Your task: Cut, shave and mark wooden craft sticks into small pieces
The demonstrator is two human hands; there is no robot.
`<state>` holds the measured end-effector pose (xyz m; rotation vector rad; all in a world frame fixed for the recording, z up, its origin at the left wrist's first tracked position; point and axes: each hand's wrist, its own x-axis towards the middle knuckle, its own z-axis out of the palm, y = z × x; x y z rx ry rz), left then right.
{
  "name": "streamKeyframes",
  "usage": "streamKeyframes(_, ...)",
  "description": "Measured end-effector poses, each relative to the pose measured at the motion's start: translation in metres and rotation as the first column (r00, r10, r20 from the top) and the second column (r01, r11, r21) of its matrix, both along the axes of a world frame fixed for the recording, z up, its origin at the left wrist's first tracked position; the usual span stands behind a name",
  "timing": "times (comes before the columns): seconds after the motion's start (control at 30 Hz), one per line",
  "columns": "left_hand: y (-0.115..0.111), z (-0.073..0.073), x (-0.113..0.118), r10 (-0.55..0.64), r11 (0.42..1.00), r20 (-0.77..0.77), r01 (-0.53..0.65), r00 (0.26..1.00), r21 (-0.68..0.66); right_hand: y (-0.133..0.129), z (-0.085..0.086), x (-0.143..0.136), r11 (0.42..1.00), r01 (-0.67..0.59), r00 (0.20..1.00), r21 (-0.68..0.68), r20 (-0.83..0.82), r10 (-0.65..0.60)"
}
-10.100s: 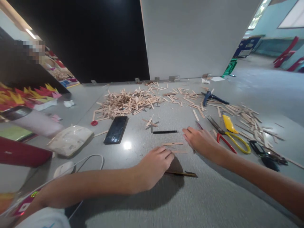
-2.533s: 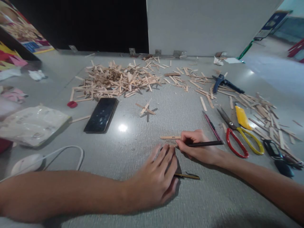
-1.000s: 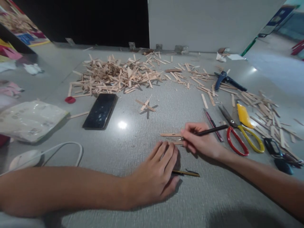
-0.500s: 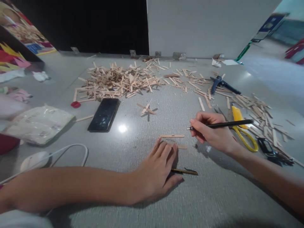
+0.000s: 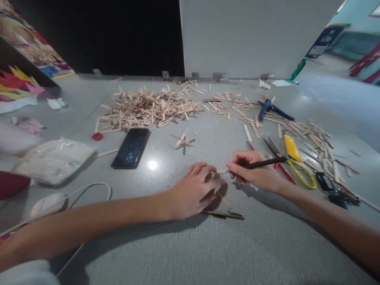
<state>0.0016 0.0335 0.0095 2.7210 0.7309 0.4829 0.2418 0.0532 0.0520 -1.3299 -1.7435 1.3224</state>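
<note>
Sticks are everywhere on this grey table (image 5: 190, 253), but only one is in hand: a short flat stick (image 5: 220, 171) lying between the two hands, near the table's middle. The left hand (image 5: 194, 192) is curled over its near end, fingers together and pressing down on it, apparently so that it cannot slide; a second stick (image 5: 222, 199) pokes out slantwise from under that hand, and whether the fingers grip it too cannot be told. The right hand (image 5: 255, 171) pinches a black pen (image 5: 261, 163) in a writing grip, fingers clamped near the tip, and the tip meets the stick's free end, so the hold looks made for marking the wood. A thin brown-and-gold rod (image 5: 224, 215) lies on the table just below the left hand, untouched. Tools sit within the right hand's reach: scissors (image 5: 292, 170) with red and yellow handles just beside the wrist, a yellow cutter (image 5: 291, 148) beyond them, a blue tool (image 5: 268, 109) further back. The big pile (image 5: 145, 109) of sticks lies well back and to the left, more scatter (image 5: 317, 142) to the right. A phone (image 5: 131, 147) lies face up left of centre, with a white bag (image 5: 55, 160) and a mouse (image 5: 47, 203) near the left edge.
</note>
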Motion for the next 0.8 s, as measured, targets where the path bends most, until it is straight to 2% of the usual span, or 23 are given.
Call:
streamKeyframes(0.07,0.007,0.001,-0.001,-0.041,0.998,-0.019,0.04,0.999,-0.041,0.001,0.0,0.002,1.0,0.011,1.0,0.007,-0.01,-0.011)
streamKeyframes(0.27,-0.002,-0.004,-0.002,0.106,0.994,-0.01,-0.106,0.994,0.024,0.004,0.001,0.003,0.999,0.014,1.0,0.045,0.003,-0.014)
streamKeyframes(0.33,-0.003,-0.002,-0.002,0.119,0.993,-0.009,-0.119,0.993,-0.018,0.004,0.0,0.003,0.999,0.015,1.0,0.049,0.006,-0.015)
streamKeyframes(0.43,0.004,0.006,-0.005,0.11,0.979,-0.032,-0.114,0.993,-0.171,0.003,-0.001,0.003,0.999,0.006,1.0,0.052,0.021,-0.007)
streamKeyframes(0.5,0.011,0.011,-0.007,0.056,0.972,-0.049,-0.066,0.997,-0.226,0.003,-0.002,0.003,0.999,0.001,1.0,0.047,0.024,-0.002)
streamKeyframes(0.63,0.021,0.015,-0.009,-0.035,0.979,-0.082,0.018,0.996,-0.205,0.003,-0.007,0.003,1.0,0.016,1.0,-0.009,0.002,-0.016)
streamKeyframes(0.8,0.019,0.009,-0.004,0.061,0.977,-0.11,-0.082,0.992,-0.199,0.002,-0.014,0.001,0.999,-0.005,1.0,-0.052,-0.012,0.004)
